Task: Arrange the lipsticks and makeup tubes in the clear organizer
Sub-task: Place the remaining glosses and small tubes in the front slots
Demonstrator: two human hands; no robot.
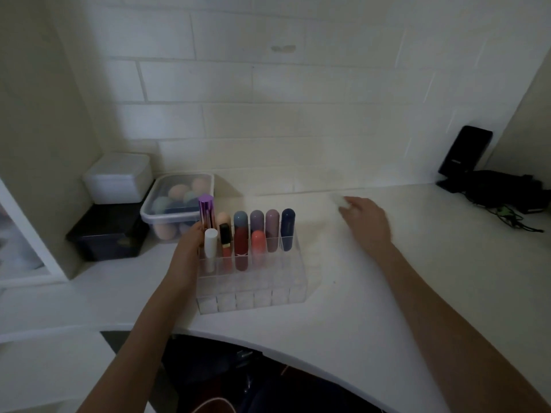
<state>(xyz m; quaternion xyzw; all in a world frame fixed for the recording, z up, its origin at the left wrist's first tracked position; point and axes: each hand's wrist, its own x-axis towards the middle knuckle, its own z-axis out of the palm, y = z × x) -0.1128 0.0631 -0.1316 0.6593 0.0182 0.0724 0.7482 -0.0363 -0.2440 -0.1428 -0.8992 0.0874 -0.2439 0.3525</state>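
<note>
1. Head view: a clear organizer (253, 289) sits near the countertop's (372, 308) curved front edge, left of centre. Its two back rows hold upright tubes; the front cells are empty.
2. The left hand (190, 242) curls round a purple lipstick (207, 211) at the organizer's back-left corner, seemingly seating it.
3. The right hand (365, 219) closes over a small pale item (340, 201), blurred, toward the countertop's back edge.
4. Next, likely: carry that item to an empty cell.

The left hand (190, 244) holds a metallic purple lipstick tube (206, 212) upright at the back-left corner of the clear gridded acrylic organizer (253, 293) on the white countertop (372, 293). The right hand (365, 222) touches a blurred small white object (340, 201) on the countertop.
</note>
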